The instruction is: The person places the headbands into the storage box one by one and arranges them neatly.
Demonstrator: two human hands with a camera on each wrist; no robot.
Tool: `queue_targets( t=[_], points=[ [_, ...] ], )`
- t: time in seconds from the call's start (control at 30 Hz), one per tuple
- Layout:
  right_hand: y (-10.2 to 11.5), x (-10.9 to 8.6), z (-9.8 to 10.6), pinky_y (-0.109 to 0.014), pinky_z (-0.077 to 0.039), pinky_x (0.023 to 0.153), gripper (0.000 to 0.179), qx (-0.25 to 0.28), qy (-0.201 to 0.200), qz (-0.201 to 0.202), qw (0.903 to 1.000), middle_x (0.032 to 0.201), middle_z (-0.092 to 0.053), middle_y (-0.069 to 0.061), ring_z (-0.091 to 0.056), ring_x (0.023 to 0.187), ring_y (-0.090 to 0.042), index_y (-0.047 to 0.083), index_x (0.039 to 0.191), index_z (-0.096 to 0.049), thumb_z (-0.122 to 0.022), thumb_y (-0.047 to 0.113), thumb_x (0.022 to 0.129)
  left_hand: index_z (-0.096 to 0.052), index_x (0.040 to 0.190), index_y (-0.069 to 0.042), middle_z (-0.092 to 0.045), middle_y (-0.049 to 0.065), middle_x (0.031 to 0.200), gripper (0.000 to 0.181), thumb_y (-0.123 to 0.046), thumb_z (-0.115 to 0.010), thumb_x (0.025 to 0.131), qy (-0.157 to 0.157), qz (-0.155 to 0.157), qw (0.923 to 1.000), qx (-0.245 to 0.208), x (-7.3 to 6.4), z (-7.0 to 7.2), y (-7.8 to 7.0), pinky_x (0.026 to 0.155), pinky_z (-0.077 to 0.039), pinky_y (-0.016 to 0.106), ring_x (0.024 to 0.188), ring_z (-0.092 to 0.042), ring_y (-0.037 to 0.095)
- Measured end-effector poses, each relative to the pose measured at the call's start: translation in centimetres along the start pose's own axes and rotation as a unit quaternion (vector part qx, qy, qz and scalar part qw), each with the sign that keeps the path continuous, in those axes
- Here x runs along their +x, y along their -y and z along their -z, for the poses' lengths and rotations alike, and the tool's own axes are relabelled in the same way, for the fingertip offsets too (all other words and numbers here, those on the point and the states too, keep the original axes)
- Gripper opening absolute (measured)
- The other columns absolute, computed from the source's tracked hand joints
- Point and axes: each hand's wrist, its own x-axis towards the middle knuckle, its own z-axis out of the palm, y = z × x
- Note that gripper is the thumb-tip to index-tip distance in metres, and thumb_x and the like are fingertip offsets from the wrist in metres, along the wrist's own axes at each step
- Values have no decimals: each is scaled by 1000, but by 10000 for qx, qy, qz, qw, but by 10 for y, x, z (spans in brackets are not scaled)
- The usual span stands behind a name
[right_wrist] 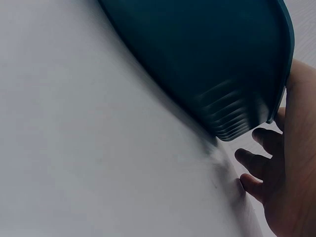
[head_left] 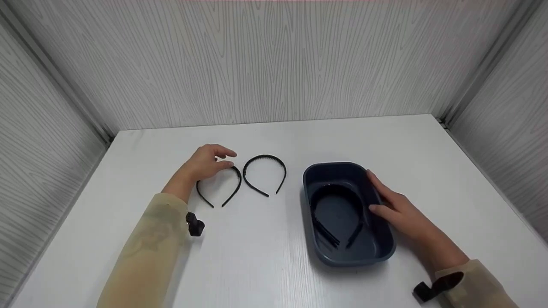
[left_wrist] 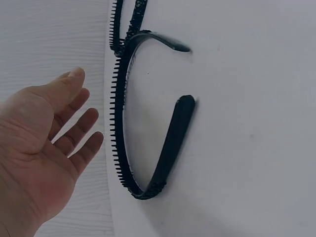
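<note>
A black toothed headband (head_left: 234, 192) lies on the table at the left, its two ends toward the person. My left hand (head_left: 207, 161) is over its curved top, fingers relaxed; the left wrist view shows the palm (left_wrist: 34, 133) beside the comb teeth with a gap between them. A second black headband (head_left: 285, 171) lies just to the right. Farther right stands a dark blue plastic bin (head_left: 355, 259) with black headbands (head_left: 338, 188) stacked inside. My right hand (head_left: 400, 211) holds the bin's right rim, thumb over the edge, other fingers outside.
The white table (head_left: 252, 256) meets a wood-grain back panel (head_left: 274, 60), with similar panels at left and right. A black camera mount (head_left: 195, 224) sits on the left wrist, and another (head_left: 436, 287) on the right.
</note>
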Motion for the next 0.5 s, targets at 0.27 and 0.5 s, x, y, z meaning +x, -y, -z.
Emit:
queue_targets(
  t=[0.27, 0.5],
  points=[
    [3, 0, 0, -10, -20, 117, 78, 42, -2, 86, 10000, 174, -23, 1, -23, 156, -7, 27, 172, -18, -62, 18, 108, -75, 134, -9, -63, 18, 142, 31, -13, -70, 104, 58, 216, 9997, 56, 0, -4, 12, 107, -46, 51, 133, -55, 35],
    [7, 2, 0, -9, -21, 116, 77, 9, -38, 207, 9998, 174, -25, -3, -24, 156, -10, 24, 172, -20, -62, 18, 107, -74, 135, -9, -66, 16, 140, 32, -10, -68, 103, 169, 110, 9998, 80, 1, -5, 19, 114, -43, 48, 133, -57, 32]
  ],
)
